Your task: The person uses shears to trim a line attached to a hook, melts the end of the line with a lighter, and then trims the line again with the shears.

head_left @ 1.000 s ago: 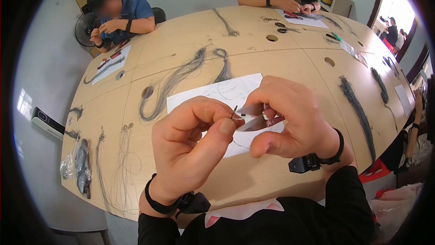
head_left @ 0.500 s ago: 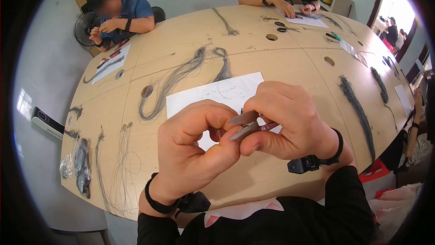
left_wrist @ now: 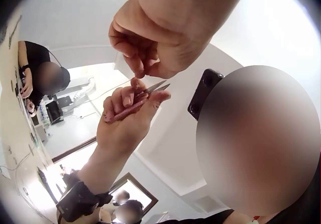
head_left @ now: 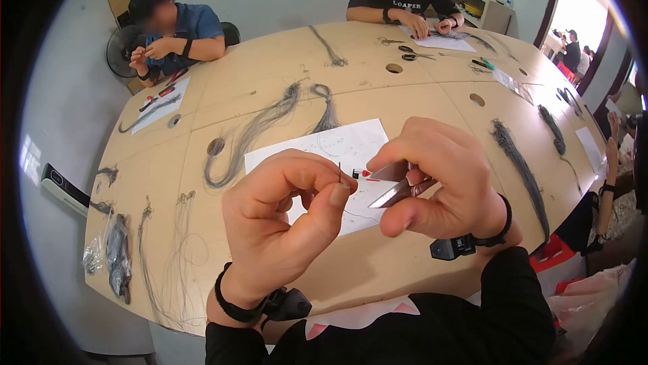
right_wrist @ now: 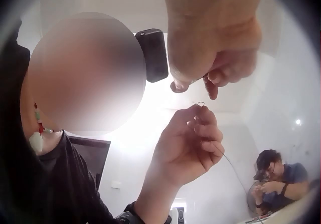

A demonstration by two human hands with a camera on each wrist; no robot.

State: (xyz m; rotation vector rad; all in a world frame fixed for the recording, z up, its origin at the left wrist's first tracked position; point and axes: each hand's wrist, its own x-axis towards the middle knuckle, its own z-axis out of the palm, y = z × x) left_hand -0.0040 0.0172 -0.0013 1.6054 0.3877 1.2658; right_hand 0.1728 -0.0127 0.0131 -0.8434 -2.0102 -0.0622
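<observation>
Between thumb and index finger, my left hand (head_left: 283, 206) pinches a thin dark strand that stands up from the fingertips. The right wrist view shows the strand end as a small bent loop (right_wrist: 200, 103) above those fingertips, with a long thread (right_wrist: 233, 169) trailing from the hand. My right hand (head_left: 449, 179) grips small snips (left_wrist: 134, 104) with pinkish handles, their pointed blades (head_left: 389, 195) parted and aimed toward the left hand. A small gap lies between blades and strand. Below both hands is a white paper sheet (head_left: 320, 137) with small dark marks.
A small red and black item (head_left: 364, 174) shows on the paper between the hands. Beyond it lie grey thread bundles (head_left: 260, 132) and a looped hank (head_left: 325, 112). Dark bundles (head_left: 520, 162) are at right, scissors (head_left: 415, 53) farther back. Two people work across the table.
The snips met the left fingertips half a second ago; now the right hand has drawn them back to the right. The strand stands exposed again, and the head view has shifted slightly.
</observation>
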